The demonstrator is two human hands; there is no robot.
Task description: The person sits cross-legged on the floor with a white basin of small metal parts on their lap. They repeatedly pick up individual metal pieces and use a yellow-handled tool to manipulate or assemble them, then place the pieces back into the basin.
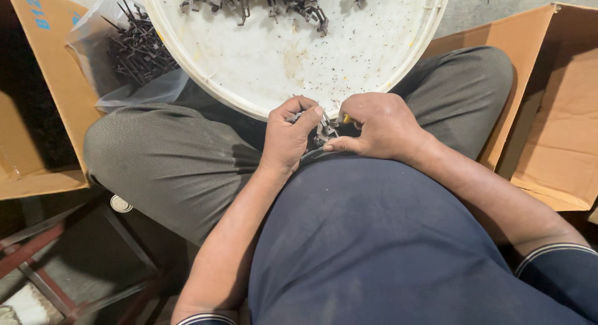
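Cardboard boxes flank a seated worker on a dim workshop floor, where a broad white tray point(398, 45), speckled with dark grit, rests across the lap. Both hands meet just at the tray's near rim: the left hand point(288, 138) is curled closed around a small dark metal clip point(324, 131), thumb and fingers pinching it from the left, while the right hand point(381, 127) is closed as well, gripping something with a yellow tip that peeks out beside the thumb; what that item is cannot be told. The clip sits between the two hands, over the lap and touching neither box. Doing this well appears to call for a steady pinch, the piece kept close over the tray so that anything dropped lands there. More grey metal clips point(274, 2) lie heaped at the tray's far edge. At upper left, a clear plastic bag point(128, 51) of dark metal parts leans in an open brown carton point(43, 82) whose flap carries blue handwritten marks. A second open carton point(560, 126), plain brown and unmarked, stands at right, beside the worker's knee.
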